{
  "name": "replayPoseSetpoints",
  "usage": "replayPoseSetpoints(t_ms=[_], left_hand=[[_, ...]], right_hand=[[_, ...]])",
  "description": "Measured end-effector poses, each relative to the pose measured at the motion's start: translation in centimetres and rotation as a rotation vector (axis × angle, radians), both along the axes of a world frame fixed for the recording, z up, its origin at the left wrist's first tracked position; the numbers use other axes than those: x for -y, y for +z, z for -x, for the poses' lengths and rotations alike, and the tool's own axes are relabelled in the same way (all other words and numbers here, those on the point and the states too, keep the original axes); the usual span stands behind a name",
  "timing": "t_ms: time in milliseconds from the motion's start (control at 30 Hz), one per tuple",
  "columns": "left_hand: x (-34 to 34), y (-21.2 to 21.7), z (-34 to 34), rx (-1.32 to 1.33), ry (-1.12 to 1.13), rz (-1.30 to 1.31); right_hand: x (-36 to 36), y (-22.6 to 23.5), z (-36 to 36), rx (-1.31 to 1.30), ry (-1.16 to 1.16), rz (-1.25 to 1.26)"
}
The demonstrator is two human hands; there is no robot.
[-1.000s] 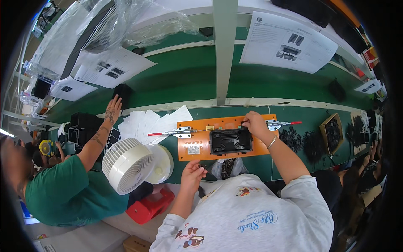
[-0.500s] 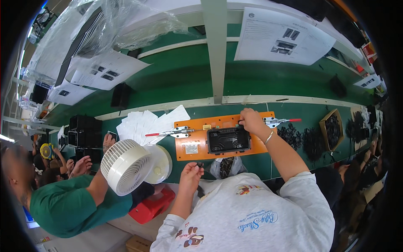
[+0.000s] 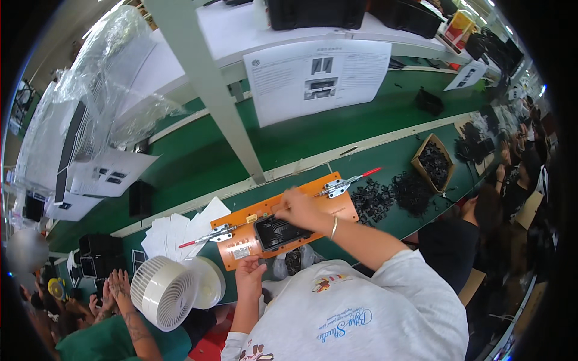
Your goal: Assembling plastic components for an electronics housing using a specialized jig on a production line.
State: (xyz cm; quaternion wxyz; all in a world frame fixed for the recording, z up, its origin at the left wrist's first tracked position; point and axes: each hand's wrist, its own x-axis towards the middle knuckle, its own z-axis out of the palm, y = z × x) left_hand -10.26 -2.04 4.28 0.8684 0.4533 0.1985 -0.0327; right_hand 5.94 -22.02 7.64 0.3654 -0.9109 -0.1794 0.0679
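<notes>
A black rectangular plastic housing (image 3: pixel 280 233) lies in an orange fixture plate (image 3: pixel 330 212) on the green bench. My right hand (image 3: pixel 296 207) reaches over it, fingers closed together at the housing's far edge; what they hold, if anything, is hidden. Close to the plate's near left corner, my left hand (image 3: pixel 249 275) pinches a small black part (image 3: pixel 261 261), its kind too small to make out. A toggle clamp with a red handle (image 3: pixel 372 172) is mounted at the plate's right end. Another toggle clamp (image 3: pixel 223 233) sits at its left end.
A white fan (image 3: pixel 165 292) stands left of my left hand, beside loose white papers (image 3: pixel 174 234). A plastic bag of dark parts (image 3: pixel 294 260) lies before the plate. Black part piles (image 3: pixel 412 192) and a cardboard box (image 3: pixel 433 161) are at right. A co-worker's hands (image 3: pixel 117 289) show at left.
The view has turned toward the right, so the bench now slants and the fixture appears further left. My right hand has moved left along the housing's far edge. My left hand still pinches the small part.
</notes>
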Motion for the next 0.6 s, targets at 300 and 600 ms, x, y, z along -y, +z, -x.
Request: replayPoseSetpoints(t_ms=[300, 600], left_hand=[[2.9, 3.5, -4.5, 0.007, -0.384, -0.363], [0.2, -0.4, -11.6, 0.295, -0.271, -1.198]], right_hand=[[-0.5, -1.0, 7.3, -0.543, 0.013, -0.685], [4.9, -3.1, 8.2, -0.157, -0.181, -0.312]])
